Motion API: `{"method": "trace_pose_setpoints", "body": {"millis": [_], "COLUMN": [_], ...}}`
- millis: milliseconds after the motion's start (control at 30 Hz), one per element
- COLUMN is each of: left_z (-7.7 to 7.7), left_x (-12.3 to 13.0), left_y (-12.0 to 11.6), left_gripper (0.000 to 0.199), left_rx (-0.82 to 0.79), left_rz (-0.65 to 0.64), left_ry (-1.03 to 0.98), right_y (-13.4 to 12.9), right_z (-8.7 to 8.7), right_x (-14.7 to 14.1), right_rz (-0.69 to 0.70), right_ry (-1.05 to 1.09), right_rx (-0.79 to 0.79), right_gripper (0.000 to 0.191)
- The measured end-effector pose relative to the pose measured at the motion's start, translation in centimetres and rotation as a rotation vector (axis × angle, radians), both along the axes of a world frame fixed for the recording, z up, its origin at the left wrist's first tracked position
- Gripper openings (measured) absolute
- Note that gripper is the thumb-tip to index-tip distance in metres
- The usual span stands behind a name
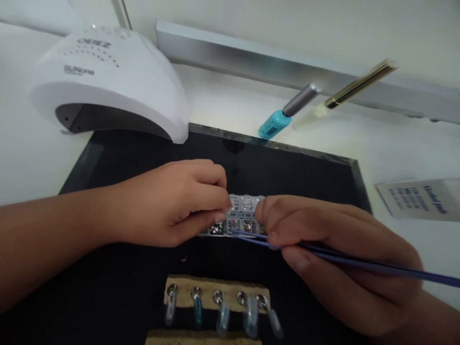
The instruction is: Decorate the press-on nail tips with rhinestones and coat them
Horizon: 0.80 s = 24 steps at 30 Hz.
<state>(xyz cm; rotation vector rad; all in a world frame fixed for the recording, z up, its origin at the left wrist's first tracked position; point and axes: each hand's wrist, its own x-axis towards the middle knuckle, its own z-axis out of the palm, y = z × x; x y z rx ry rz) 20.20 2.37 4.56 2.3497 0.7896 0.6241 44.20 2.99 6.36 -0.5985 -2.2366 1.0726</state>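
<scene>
A small clear compartment box of rhinestones (247, 215) lies on the black mat, with silver stones in its far row and darker, mixed ones in its near row. My left hand (187, 201) is closed at the box's left end, thumb and fingers pinching it and hiding that part. In my right hand (334, 249) is a pair of thin purple tweezers (366, 265); their slightly parted tips point left over the near row. The curled fingers of this hand rest against the box's right end. Whether the tips hold a stone, I cannot tell.
Nearer me, a tan strip (206, 283) carries several nail tips on metal holders, with a second strip (201, 338) below. A white nail lamp (118, 81) stands at back left. Behind the mat (280, 172) are a turquoise bottle (276, 124) and a gold-capped bottle (345, 93); an alcohol-pad packet (419, 199) lies right.
</scene>
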Motion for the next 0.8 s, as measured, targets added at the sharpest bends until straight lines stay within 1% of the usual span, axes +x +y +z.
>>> {"method": "trace_pose_setpoints", "body": {"millis": [100, 233, 333, 400, 633, 733, 800], "left_z": [0.0, -0.2, -0.3, -0.3, -0.3, -0.2, -0.1], "left_x": [0.1, 0.1, 0.1, 0.1, 0.2, 0.2, 0.2], "left_y": [0.1, 0.3, 0.3, 0.2, 0.3, 0.4, 0.4], "left_gripper": [0.02, 0.021, 0.021, 0.021, 0.021, 0.021, 0.021], "left_rx": [-0.046, -0.04, -0.04, -0.047, -0.054, -0.057, -0.059], "left_rz": [-0.011, -0.007, -0.011, -0.014, -0.021, -0.024, -0.028], "left_ry": [-0.004, -0.013, -0.022, -0.02, -0.031, -0.021, -0.017], "right_y": [-0.3, -1.2, -1.6, -1.5, -0.9, -0.9, -0.9], "right_z": [0.6, 1.4, 1.6, 1.5, 1.1, 1.1, 1.0], "right_x": [0.1, 0.3, 0.3, 0.3, 0.0, 0.0, 0.0], "right_rz": [-0.004, -0.05, -0.027, -0.028, -0.007, 0.003, 0.0], "right_ry": [-0.092, -0.268, -0.294, -0.293, -0.256, -0.245, -0.248], "right_rx": [0.065, 0.227, 0.292, 0.294, 0.208, 0.201, 0.206], "right_gripper": [0.015, 0.012, 0.011, 0.012, 0.016, 0.019, 0.018]}}
